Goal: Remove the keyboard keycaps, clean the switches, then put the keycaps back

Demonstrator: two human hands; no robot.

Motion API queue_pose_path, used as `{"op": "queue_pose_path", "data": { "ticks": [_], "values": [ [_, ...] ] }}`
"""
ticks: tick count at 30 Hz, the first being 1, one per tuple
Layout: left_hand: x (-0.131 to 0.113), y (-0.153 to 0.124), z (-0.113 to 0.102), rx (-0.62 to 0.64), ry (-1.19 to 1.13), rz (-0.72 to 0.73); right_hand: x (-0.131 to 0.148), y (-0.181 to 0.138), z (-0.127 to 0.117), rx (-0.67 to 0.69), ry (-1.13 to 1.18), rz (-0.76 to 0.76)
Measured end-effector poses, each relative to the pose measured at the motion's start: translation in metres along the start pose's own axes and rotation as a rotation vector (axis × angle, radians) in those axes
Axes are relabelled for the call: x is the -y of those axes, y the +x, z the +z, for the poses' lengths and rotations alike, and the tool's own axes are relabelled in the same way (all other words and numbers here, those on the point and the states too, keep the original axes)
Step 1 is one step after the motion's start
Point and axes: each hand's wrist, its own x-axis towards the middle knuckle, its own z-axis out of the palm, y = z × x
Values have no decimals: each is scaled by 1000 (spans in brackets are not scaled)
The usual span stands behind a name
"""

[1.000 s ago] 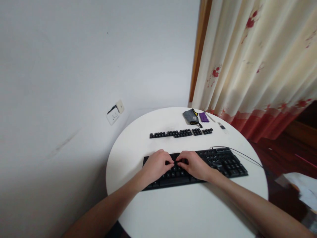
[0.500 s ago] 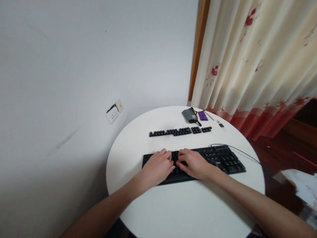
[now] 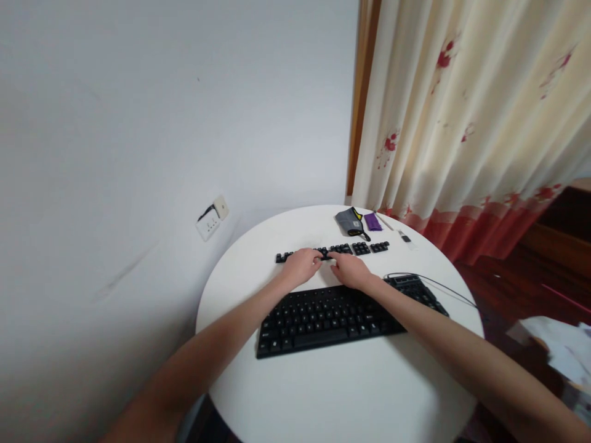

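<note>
Both my hands are at a row of loose black keycaps behind the black keyboard. My left hand comes in from the left, its fingers curled and closed at the dark keycaps between the hands. Facing it, my right hand has its fingertips closed on the same short stretch of keycaps. The fingers partly cover these keycaps, so their number is hard to make out. My right forearm passes over the right part of the keyboard, hiding some of its keys.
A round white table carries everything. Toward its far edge lie a grey pouch-like item, a purple cloth and a small brush-like tool. A black cable runs off the right edge. A wall socket is at left.
Both hands have moved from the keyboard forward to the row of keycaps. The keyboard's left part, covered before, now shows its keys. The view has shifted slightly.
</note>
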Motion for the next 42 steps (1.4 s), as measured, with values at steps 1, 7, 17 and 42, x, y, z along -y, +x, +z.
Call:
{"op": "queue_pose_path", "data": {
  "ticks": [1,7,17,42],
  "values": [
    [0,7,4,-4,16,-3,0,6,2,5,-10,2],
    [-1,21,20,-2,100,20,-2,23,14,17,-75,-7],
    [0,23,24,-8,110,61,-11,18,9,-23,-44,-93],
    [-42,-69,0,48,-475,163,-9,-85,4,-91,548,-259]
  ]
}}
